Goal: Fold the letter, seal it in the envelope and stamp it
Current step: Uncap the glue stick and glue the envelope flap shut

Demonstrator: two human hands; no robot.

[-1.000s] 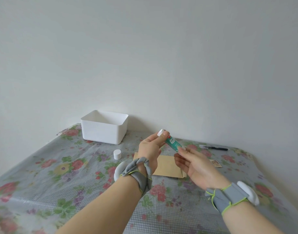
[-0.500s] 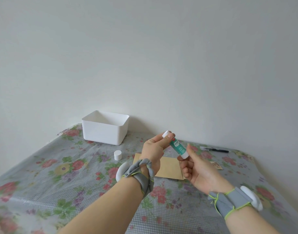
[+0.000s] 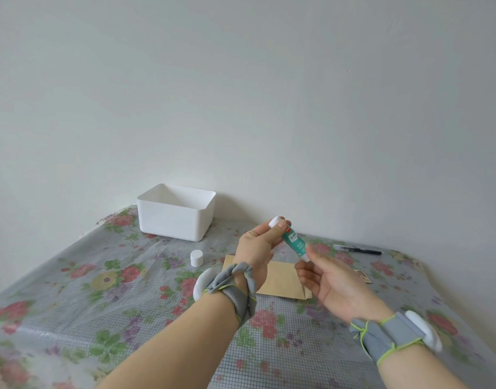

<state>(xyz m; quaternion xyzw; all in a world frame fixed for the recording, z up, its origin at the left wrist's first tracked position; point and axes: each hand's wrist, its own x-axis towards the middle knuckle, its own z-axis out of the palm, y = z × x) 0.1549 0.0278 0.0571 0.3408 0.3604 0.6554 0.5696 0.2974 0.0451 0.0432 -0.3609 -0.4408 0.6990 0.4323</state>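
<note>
A green glue stick with white ends is held slanted above the table. My left hand pinches its upper white end between thumb and fingers. My right hand is palm up just below it, with a fingertip touching the lower white end. Under both hands a brown envelope lies flat on the flowered cloth. The glue stick's white cap stands on the table to the left. A small stamp lies to the right of the envelope, partly hidden by my right hand.
A white open bin stands at the back against the wall. A black pen lies at the back right. The table's right edge drops off close to my right wrist.
My right hand has slid down off the glue stick's body to its lower end and opened. The stick has tilted a little more upright in my left hand.
</note>
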